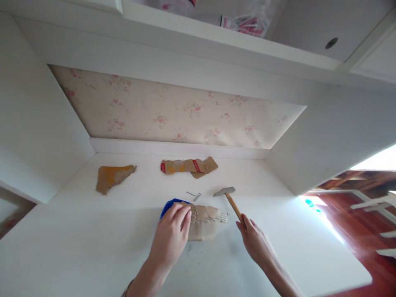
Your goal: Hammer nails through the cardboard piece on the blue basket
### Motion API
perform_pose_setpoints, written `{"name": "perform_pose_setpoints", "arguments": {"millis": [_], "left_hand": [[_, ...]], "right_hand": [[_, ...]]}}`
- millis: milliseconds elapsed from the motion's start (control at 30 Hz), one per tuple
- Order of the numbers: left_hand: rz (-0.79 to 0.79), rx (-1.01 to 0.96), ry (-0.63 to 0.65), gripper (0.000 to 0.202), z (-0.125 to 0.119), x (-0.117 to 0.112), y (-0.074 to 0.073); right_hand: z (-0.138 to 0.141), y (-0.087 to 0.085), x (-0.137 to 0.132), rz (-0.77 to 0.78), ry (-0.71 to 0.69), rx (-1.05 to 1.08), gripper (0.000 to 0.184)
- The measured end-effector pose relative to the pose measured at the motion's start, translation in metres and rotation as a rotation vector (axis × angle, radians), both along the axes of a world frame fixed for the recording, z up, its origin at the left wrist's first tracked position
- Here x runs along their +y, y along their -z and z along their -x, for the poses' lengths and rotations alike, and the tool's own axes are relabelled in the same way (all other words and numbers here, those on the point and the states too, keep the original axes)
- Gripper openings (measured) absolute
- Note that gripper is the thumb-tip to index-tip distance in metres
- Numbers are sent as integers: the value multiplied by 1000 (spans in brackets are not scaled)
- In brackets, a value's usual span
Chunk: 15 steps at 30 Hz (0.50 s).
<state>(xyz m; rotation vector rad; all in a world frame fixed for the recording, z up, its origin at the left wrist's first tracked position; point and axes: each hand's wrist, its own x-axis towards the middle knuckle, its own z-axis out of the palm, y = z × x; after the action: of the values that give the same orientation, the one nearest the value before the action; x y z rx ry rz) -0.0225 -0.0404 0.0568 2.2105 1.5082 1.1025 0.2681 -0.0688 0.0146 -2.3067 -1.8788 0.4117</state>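
Observation:
My right hand (pixel 256 239) grips the wooden handle of a hammer (pixel 234 204). The hammer's grey head lies over the white surface, to the right of the cardboard. My left hand (pixel 171 231) is closed in a pinch at the left part of a torn cardboard piece (pixel 207 212); whatever its fingertips hold is hidden. Beside those fingertips, several nail heads (pixel 194 213) show in the cardboard. Nail shafts (pixel 223 216) lie in a row at its right end. A blue object (pixel 168 205), partly covered by my left hand, sits at the cardboard's left side.
Two loose nails (pixel 197 197) and a thinner one lie beyond the cardboard. Farther back are a torn cardboard strip (pixel 185 166) and another scrap (pixel 113 177). White panels flank the desk (pixel 93 239); an overhead shelf (pixel 216 45) holds plastic-wrapped items.

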Motion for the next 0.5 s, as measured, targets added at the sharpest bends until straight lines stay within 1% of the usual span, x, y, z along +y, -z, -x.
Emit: {"name": "perform_pose_setpoints", "arguments": {"millis": [100,167,300,500], "left_hand": [[-46,5,-33,21,9,-6,3],[-69,22,-49,20,15,-9,5],[-85,65,-62,18,22,-15,9],[-112,73,-26,18,23,-25,12]], "right_hand": [[-3,14,2,14,0,-55,37],[-2,19,2,10,-2,-89,36],[2,20,5,-30,5,-155,35],[0,21,9,-101,-14,-188,30]]}}
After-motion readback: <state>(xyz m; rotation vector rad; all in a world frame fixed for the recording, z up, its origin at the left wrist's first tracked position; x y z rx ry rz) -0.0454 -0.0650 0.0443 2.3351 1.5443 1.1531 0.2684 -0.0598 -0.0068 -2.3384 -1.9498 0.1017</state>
